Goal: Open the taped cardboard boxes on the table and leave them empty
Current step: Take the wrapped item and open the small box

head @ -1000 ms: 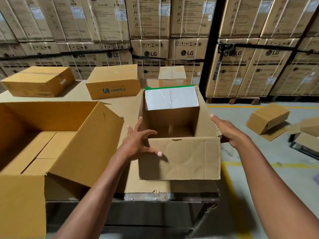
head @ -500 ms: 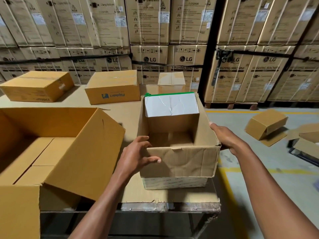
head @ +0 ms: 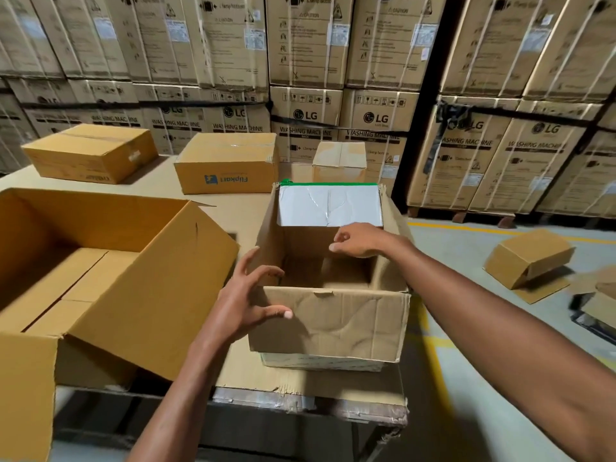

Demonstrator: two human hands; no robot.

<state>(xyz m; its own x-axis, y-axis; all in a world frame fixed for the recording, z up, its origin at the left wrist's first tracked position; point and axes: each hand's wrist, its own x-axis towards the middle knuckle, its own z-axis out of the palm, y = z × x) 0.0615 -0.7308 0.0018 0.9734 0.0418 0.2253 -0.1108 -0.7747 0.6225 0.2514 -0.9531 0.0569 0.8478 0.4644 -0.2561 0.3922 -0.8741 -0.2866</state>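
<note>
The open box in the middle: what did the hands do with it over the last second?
The right hand let go of the open box's right wall and moved in over its opening. The box was lifted slightly at its near side, then shifted little. The left hand stayed at the near left corner. The big open box and the closed boxes did not move.

LG on stacked cartons (head: 376,118); upside-down Flipkart, seemingly.

Open box (head: 330,325) in the middle is matt brown cardboard, pretty creased and dented; its far flap (head: 330,204) is white, slightly glossy, with a green edge; big box (head: 110,261) on the left is smoother yellow-tan cardboard; bench (head: 233,208) top is covered in plain cardboard sheet, frayed along the front edge.
</note>
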